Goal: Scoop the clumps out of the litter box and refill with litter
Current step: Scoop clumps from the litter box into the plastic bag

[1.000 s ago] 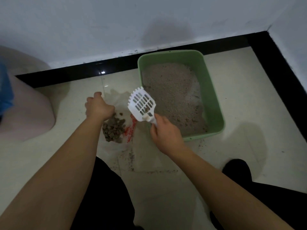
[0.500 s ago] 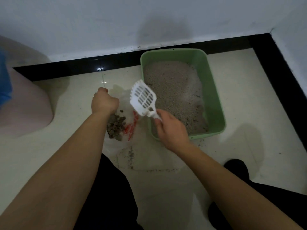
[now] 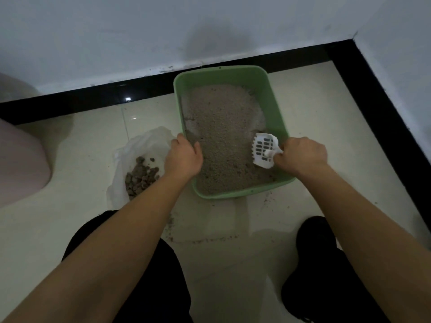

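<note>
Pale cream tiles cover the floor (image 3: 314, 141), which meets a white wall (image 3: 116, 38) along a black skirting strip (image 3: 70, 101) and turns at a corner on the right. At the far left edge stands a large pinkish object (image 3: 21, 159); what it is cannot be told. The green litter box (image 3: 276, 106) sits on the floor close to the wall, with its long side pointing away from the person. Grey-brown litter (image 3: 221, 117) fills most of its bottom, and a pale bare patch shows near the right wall. Just beside the box, on its left, a white plastic bag (image 3: 144, 143) lies open on the tiles. The left hand (image 3: 184, 157) grips the left rim of the box, with the fingers curled over the edge. The right hand (image 3: 300, 156) is closed around the handle of a white slotted scoop (image 3: 264, 150), whose head rests in the litter near the right wall. Dark clumps (image 3: 141, 177) lie in a pile inside the bag. Some loose grains (image 3: 205, 241) are scattered on the floor in front of the box.
</note>
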